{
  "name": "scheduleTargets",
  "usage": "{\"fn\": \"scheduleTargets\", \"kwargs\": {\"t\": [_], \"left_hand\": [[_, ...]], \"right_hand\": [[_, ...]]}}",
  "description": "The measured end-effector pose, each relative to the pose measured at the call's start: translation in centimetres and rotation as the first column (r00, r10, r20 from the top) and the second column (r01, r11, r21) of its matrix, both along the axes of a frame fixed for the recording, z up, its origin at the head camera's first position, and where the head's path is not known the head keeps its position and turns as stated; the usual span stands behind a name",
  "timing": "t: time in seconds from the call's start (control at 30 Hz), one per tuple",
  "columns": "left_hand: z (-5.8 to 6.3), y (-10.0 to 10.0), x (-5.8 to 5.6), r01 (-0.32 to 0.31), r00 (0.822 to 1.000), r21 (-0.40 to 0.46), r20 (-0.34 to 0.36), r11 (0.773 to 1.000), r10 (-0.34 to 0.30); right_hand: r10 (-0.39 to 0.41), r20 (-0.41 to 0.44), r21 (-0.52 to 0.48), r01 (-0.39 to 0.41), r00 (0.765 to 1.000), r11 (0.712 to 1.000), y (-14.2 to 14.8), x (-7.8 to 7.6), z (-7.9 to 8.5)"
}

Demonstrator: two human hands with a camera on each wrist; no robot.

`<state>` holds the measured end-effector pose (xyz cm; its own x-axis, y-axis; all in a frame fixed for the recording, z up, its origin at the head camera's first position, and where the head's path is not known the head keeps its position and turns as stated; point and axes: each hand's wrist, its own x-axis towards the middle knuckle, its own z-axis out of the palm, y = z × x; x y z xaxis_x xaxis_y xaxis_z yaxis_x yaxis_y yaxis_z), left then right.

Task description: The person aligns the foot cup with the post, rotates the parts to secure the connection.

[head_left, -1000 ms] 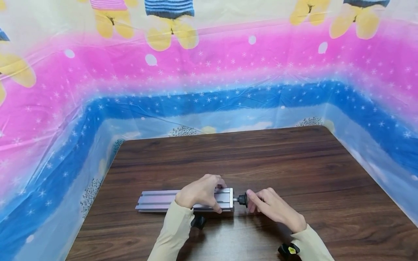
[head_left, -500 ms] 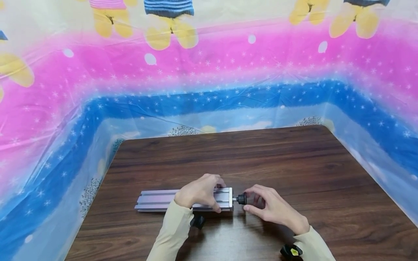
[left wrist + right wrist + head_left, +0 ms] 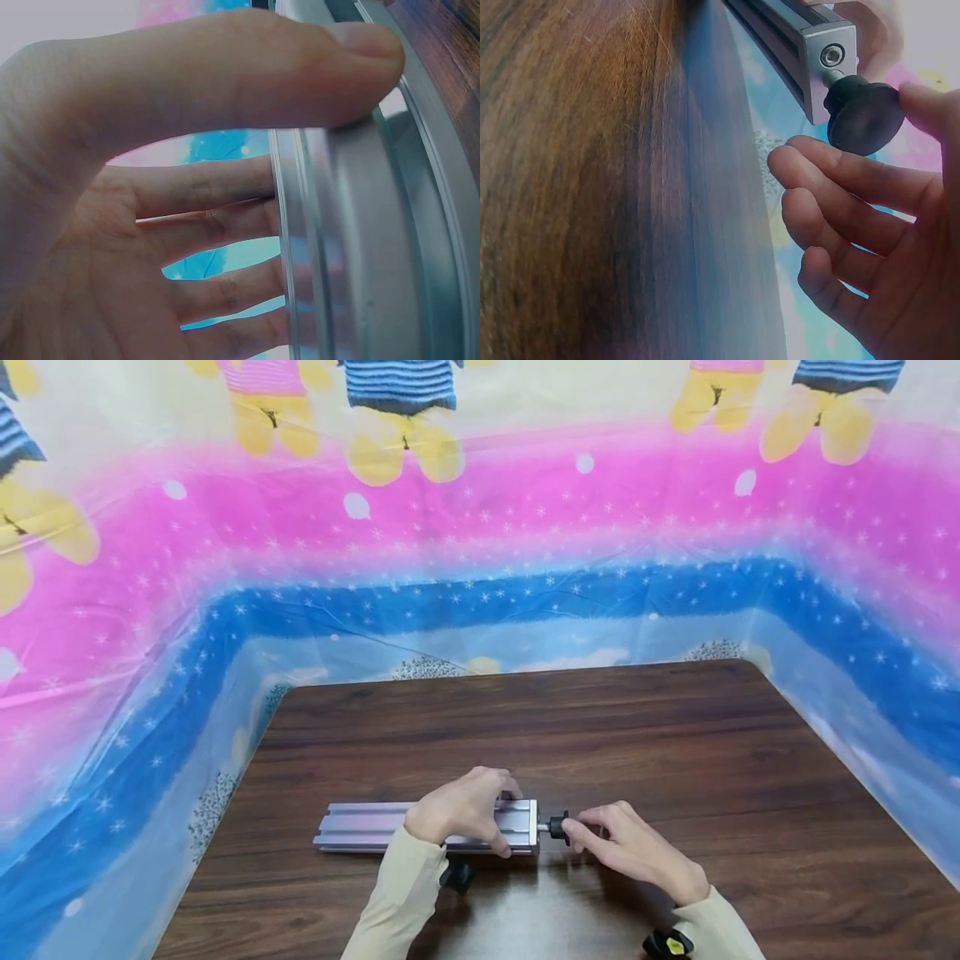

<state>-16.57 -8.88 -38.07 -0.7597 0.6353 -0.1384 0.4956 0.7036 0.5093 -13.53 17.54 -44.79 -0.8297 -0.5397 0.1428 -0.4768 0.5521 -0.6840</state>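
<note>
A silver aluminium profile [image 3: 360, 823] with grooves lies lengthwise on the table. My left hand [image 3: 459, 808] grips it near its right end, thumb on the near side and fingers across the far side. From the end plate [image 3: 815, 96] a short threaded stud sticks out, carrying a black levelling foot [image 3: 868, 120] with a round disc. My right hand [image 3: 633, 850] is at this foot. In the right wrist view its thumb touches the disc's edge, and the curled index finger lies close below the disc. Whether that finger touches the disc, I cannot tell.
The dark wood table [image 3: 600, 727] reaches back to a pink and blue printed cloth [image 3: 487, 510] that hangs around its far side and both flanks. Black wrist devices sit on both wrists, the right one [image 3: 667, 943] with a yellow mark.
Half a second ago the right thumb and fingers were spread around the foot; now the thumb has swung forward against it. The left hand stays on the profile. The head view has tilted slightly.
</note>
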Motion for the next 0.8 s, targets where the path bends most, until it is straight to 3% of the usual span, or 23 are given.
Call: {"fn": "scheduleTargets", "kwargs": {"t": [0.37,0.53,0.8], "left_hand": [[0.17,-0.02,0.17,-0.019,1.000,-0.021,0.004,1.000,0.019],[0.21,-0.02,0.02,-0.012,1.000,-0.018,-0.004,1.000,0.012],[0.17,0.05,0.04,-0.024,1.000,-0.041,0.005,0.999,0.024]], "right_hand": [[0.002,0.016,-0.039,-0.002,1.000,0.999,0.04,0.10,-0.11],[-0.024,-0.078,-0.073,0.018,0.997,0.997,0.31,0.33,-0.09],[0.037,-0.169,-0.133,-0.060,0.985,0.989,0.26,0.53,-0.43]]}}
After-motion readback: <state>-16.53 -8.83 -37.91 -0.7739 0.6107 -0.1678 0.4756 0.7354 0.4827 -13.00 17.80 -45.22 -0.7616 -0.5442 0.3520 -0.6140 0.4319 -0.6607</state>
